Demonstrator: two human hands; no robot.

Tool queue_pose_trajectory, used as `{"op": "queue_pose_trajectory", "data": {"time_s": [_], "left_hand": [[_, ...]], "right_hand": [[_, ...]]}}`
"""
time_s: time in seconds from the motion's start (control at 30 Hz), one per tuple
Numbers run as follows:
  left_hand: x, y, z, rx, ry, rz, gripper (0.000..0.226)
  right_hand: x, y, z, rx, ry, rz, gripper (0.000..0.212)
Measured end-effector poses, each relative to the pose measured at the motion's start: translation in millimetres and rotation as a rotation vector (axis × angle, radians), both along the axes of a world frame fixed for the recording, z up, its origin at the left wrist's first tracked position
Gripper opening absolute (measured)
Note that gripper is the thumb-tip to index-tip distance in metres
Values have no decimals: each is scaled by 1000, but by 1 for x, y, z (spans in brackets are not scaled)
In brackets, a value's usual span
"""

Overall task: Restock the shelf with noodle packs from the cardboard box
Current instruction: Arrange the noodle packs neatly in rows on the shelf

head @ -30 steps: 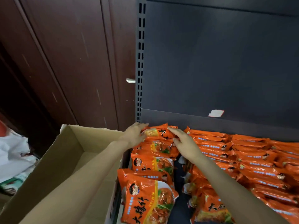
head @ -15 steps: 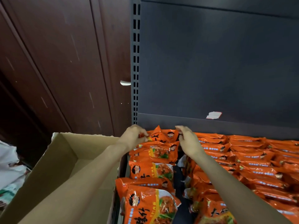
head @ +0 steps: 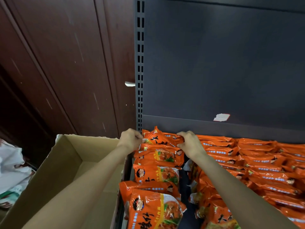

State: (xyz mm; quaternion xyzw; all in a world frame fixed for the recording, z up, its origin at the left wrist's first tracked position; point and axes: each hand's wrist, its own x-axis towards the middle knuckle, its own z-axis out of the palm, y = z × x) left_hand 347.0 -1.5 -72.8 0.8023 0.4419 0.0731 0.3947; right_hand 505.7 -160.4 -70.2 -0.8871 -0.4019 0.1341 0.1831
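Rearmost noodle pack (head: pixel 159 140) now tilted up | fingers (head: pixel 181 135) gripping both ends

We look down on a dark metal shelf (head: pixel 186 179) with a slotted upright (head: pixel 140 63) at its left edge and a flat back panel (head: pixel 222 63). Orange noodle packs (head: pixel 264 162) lie on it in overlapping rows, leaving a dark strip of bare shelf between the left column and the rest.
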Motion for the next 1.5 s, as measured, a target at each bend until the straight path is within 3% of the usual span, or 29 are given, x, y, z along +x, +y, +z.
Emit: {"op": "queue_pose_trajectory", "data": {"time_s": [0.1,0.17,0.27,0.37,0.47,0.67,0.87,0.93,1.0,1.13,1.33,1.5], "left_hand": [[2,3,-2,-73,67,-35,25],[5,0,2,-7,70,-83,22],[12,-7,10,112,-85,-70,28],[21,-12,10,136,-31,-108,40],[23,-10,9,120,-23,-91,25],[8,1,-7,-213,-99,74,27],[0,-8,-11,-425,-228,48,16],[0,-8,-14,-362,-222,34,12],[-5,-9,-12,-182,-189,0,10],[-14,-15,-9,112,-238,-113,21],[-25,-15,-6,88,-98,-376,32],[-30,-17,-3,14,-22,-452,33]], "right_hand": [[3,-1,-2,-24,11,18,61],[3,-2,-4,-9,15,22,64],[1,-3,-7,50,25,25,64],[1,-4,-10,89,25,43,64],[0,-6,-9,48,-27,100,61],[-2,-9,-8,-13,-83,100,57],[-5,-9,-2,15,19,85,59],[-9,-12,3,14,20,72,60],[-11,-15,7,-65,-70,82,54],[-11,-19,5,-237,-229,116,24],[-11,-16,11,84,-170,2,16],[-17,-12,10,175,-164,-36,15]]}}
